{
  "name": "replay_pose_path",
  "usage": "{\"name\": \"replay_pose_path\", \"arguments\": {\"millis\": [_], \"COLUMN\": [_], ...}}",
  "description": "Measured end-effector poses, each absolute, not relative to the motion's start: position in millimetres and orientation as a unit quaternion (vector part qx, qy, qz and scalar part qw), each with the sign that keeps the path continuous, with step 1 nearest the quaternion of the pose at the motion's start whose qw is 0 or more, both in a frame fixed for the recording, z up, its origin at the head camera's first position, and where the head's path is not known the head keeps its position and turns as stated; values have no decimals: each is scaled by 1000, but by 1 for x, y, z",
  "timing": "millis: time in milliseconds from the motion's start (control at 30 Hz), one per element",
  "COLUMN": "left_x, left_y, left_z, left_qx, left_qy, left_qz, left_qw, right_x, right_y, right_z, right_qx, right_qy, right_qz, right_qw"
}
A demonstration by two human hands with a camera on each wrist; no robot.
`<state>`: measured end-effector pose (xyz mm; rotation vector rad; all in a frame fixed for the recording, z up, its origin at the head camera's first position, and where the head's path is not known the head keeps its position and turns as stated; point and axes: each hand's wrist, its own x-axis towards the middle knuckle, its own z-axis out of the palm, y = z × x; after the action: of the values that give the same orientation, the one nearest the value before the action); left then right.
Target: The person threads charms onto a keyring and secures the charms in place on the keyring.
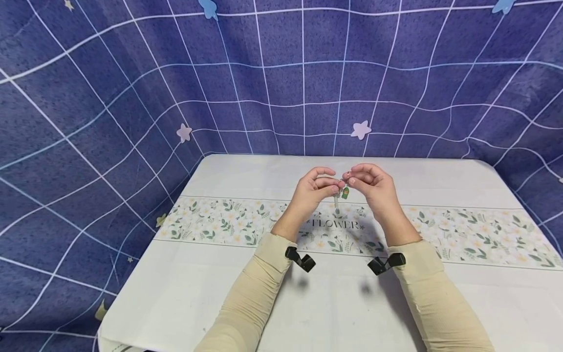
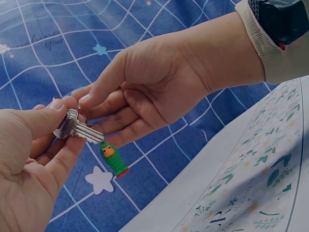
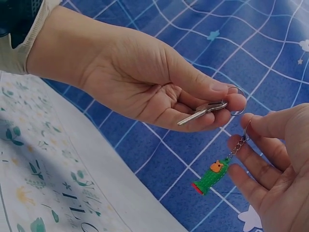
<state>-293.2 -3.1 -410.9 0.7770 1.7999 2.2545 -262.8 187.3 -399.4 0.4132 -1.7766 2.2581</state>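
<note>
Presently, we observe the left hand (image 1: 313, 189) pinching the head end of a key (image 2: 86, 130) between thumb and fingertips, with a metal ring (image 3: 243, 96) projecting past them. Opposite and near, the right hand (image 1: 377, 188) pinches a thin second ring (image 3: 247, 129) at its fingertips. We judge that this end grip leaves blade and charm unobstructed and the rings accessible. We cannot tell whether the rings are linked. From the left fingertips, the key's long axis slopes down and back toward the wearer, its blade tip away from the pinch. Below the right fingertips, a green charm (image 3: 212, 178) hangs lengthwise from its chain (image 3: 235, 147), red end farthest. Lower, beneath both hands, we find the white table (image 1: 184, 288).
</note>
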Motion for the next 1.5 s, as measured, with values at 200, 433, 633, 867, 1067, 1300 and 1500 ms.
{"name": "replay_pose_path", "arguments": {"millis": [200, 433, 633, 867, 1067, 1300, 1500], "left_x": [-293, -293, -294, -294, -294, -295, -295], "left_y": [-2, -1, -2, -2, -1, -1, 1], "left_z": [-410, -410, -412, -412, -412, -413, -414], "left_qx": [255, 257, 258, 258, 255, 252, 243], "left_qy": [596, 593, 598, 591, 589, 579, 571], "left_qz": [758, 759, 755, 760, 761, 770, 779], "left_qw": [80, 79, 81, 85, 88, 89, 88], "right_x": [-263, -264, -263, -262, -261, -262, -262], "right_y": [186, 185, 183, 182, 182, 182, 181], "right_z": [-401, -402, -402, -402, -401, -401, -402], "right_qx": [140, 138, 136, 140, 144, 146, 139], "right_qy": [-618, -631, -639, -648, -655, -663, -680], "right_qz": [764, 754, 747, 738, 732, 723, 704], "right_qw": [122, 121, 121, 123, 123, 131, 149]}}
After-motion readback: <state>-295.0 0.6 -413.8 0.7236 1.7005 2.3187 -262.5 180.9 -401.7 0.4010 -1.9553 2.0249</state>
